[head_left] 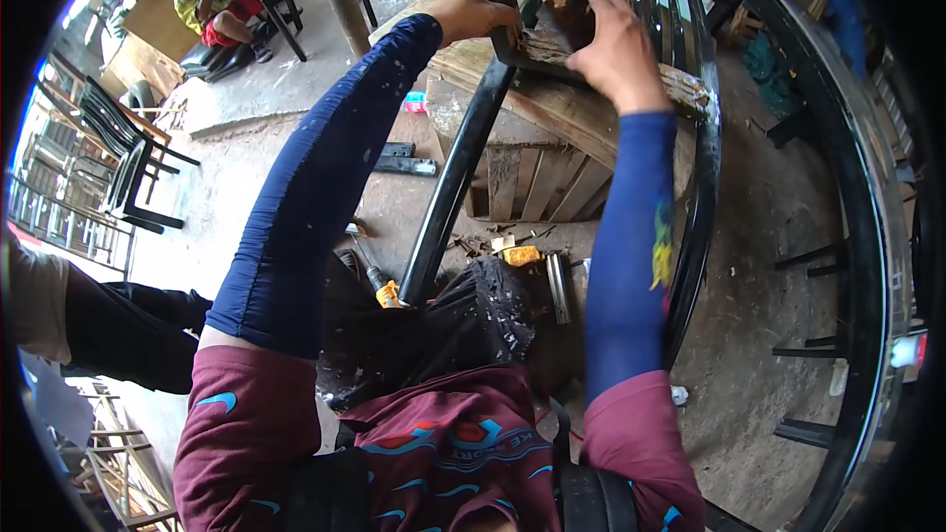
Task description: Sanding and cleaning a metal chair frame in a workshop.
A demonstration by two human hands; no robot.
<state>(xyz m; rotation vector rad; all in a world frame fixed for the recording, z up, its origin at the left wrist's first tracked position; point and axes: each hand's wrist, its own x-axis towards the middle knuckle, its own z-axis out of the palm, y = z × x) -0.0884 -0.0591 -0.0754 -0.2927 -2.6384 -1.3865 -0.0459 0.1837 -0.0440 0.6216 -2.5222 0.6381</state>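
A black slatted wooden chair [434, 207] lies tipped on a low wooden bench [552, 103] in front of me. My left hand [473, 16] is closed around an upright black bar of the chair, near where it meets a cross rail. In my right hand [623, 51] is a stiff brown piece with ragged edges [566, 16], gripped between thumb and fingers; it looks like folded sandpaper, though its kind is not certain. That piece is against or just above the rail, where rough, pale bare wood shows.
On the floor by my legs are a yellow block-like object [521, 255], a tool with a yellow part [382, 286] and wood scraps. Black chairs [128, 153] stand at the left. Someone sits low at the far left [212, 10]. A long black frame [838, 138] curves along the right.
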